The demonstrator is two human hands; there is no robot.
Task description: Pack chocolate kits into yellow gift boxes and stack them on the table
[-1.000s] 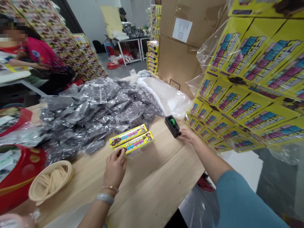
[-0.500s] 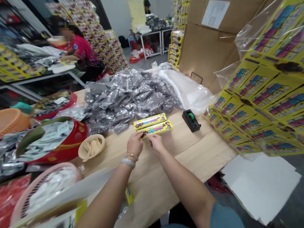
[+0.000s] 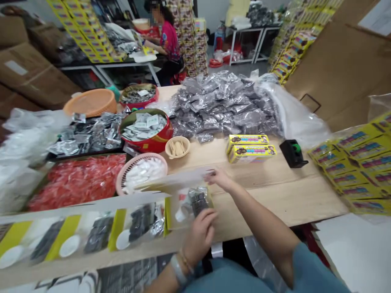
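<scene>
My left hand (image 3: 200, 230), with a bangle and a bracelet on the wrist, has curled fingers at the near side of an open yellow-and-white box (image 3: 174, 223). Inside that box show a dark packet in clear film (image 3: 199, 200) and a white cup-like piece (image 3: 182, 213). At the far side, my right hand (image 3: 220, 180) pinches the raised white flap (image 3: 189, 179) of the box. Farther off on the table, two closed yellow printed boxes (image 3: 252, 154) stand side by side, touched by neither hand.
More open filled boxes (image 3: 100, 234) line up at left. Behind them are red packets (image 3: 88, 177), a pink basket (image 3: 120, 179), a red tub of sachets (image 3: 152, 142) and a bowl of wooden sticks (image 3: 177, 148). Bagged dark packets (image 3: 226, 108) lie piled near a tape dispenser (image 3: 293, 154).
Both hands have left the two closed yellow boxes and come nearer my body, to the open box. The view has swung left, bringing the row of filled boxes into sight.
</scene>
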